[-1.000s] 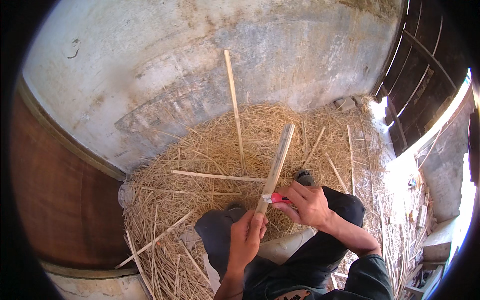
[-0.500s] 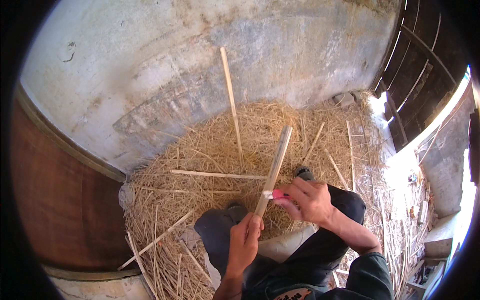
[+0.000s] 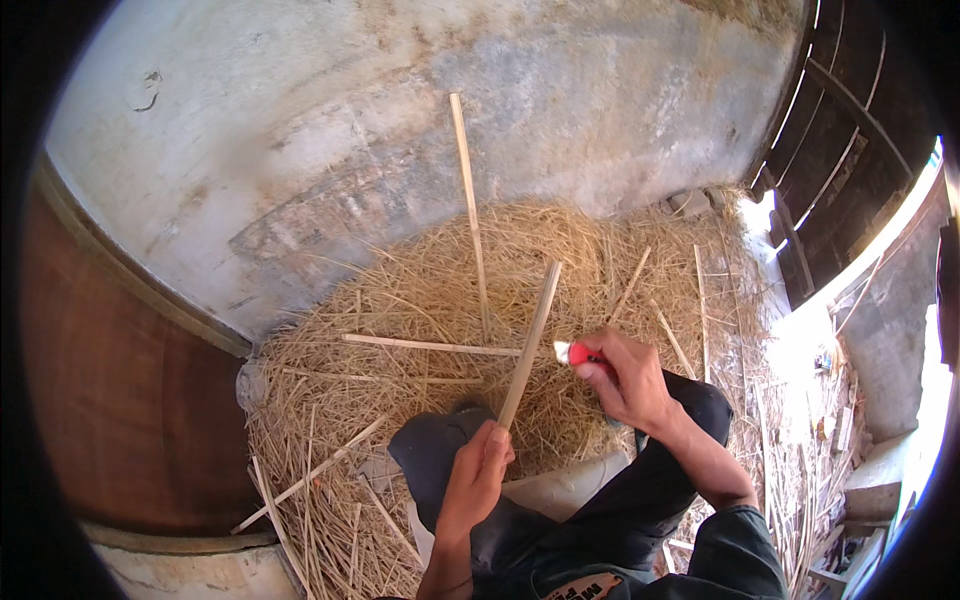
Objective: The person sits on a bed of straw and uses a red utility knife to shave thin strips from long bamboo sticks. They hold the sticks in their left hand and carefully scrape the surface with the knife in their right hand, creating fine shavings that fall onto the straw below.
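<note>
A pale, flat bamboo strip (image 3: 531, 337) slants up and away from my left hand (image 3: 474, 476), whose fingers are wrapped round its near end. My right hand (image 3: 635, 388) grips a red-handled knife (image 3: 580, 354). Its short blade looks washed out by glare and points left at the strip, with a gap between them. Both hands are above my knees. Below and beyond them, a thin strip (image 3: 430, 345) lies crosswise on the straw, its right end passing behind the held piece.
Straw and shavings (image 3: 420, 290) cover the floor. A long strip (image 3: 467, 190) leans on the stained wall (image 3: 600, 120). Loose strips are piled at lower left (image 3: 320, 530), and more lie on the right. A brown panel (image 3: 130, 400) stands at far left, dark boards (image 3: 850, 130) at upper right.
The knife was against the strip and has moved up and right, away from it, with my right hand. The strip's far end has shifted a little left and turned more edge-on.
</note>
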`<state>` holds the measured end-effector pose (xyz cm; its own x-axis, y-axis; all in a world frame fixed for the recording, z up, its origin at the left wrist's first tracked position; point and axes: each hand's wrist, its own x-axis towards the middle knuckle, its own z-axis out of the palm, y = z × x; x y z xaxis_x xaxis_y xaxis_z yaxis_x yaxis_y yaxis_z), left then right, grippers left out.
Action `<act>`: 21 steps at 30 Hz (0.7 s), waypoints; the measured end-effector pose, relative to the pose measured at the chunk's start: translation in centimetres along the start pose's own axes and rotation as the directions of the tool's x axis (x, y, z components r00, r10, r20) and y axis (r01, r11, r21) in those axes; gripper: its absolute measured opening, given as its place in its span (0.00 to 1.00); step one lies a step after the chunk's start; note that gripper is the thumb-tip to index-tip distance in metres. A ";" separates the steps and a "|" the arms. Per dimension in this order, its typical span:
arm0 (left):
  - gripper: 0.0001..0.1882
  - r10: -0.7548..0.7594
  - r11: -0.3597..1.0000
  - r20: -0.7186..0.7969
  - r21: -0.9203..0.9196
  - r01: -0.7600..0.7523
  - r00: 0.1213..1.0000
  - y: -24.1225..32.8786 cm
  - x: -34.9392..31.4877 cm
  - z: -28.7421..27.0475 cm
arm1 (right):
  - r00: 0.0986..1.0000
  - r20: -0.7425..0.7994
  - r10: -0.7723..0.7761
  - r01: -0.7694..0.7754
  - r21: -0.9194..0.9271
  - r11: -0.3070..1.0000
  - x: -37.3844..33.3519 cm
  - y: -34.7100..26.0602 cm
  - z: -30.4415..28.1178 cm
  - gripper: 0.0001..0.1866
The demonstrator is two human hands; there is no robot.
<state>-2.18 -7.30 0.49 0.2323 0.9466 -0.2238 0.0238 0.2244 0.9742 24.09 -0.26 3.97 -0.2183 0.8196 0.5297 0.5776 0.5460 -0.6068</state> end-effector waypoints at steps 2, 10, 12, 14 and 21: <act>0.22 0.051 0.998 -0.008 0.021 -0.051 0.999 0.5 0.4 0.5 | 0.988 0.048 -0.144 0.146 -0.048 0.988 0.2 -0.3 0.2 0.12; 0.26 0.221 0.933 -0.063 0.302 -0.193 0.973 1.4 1.1 2.6 | 0.978 0.065 -0.198 0.205 -0.132 0.970 -0.3 -1.6 1.4 0.12; 0.27 0.208 0.901 -0.104 0.407 -0.149 0.973 2.1 1.0 3.0 | 0.983 0.061 -0.171 0.179 -0.167 0.970 -0.5 -1.8 1.4 0.12; 0.24 0.190 0.875 -0.100 0.468 -0.123 0.977 2.0 0.9 3.0 | 0.992 0.016 -0.123 0.123 -0.200 0.972 -0.1 -1.3 1.1 0.11; 0.28 0.085 0.847 -0.065 0.529 -0.038 0.994 0.9 -0.6 2.7 | 0.990 -0.143 -0.017 -0.015 -0.220 0.975 0.9 1.5 -0.8 0.09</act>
<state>0.29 -8.28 1.55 0.1701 0.9752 -0.1418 0.5262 0.0317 0.8498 25.37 1.13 4.00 -0.1138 0.7768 0.6193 0.7400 0.4822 -0.4689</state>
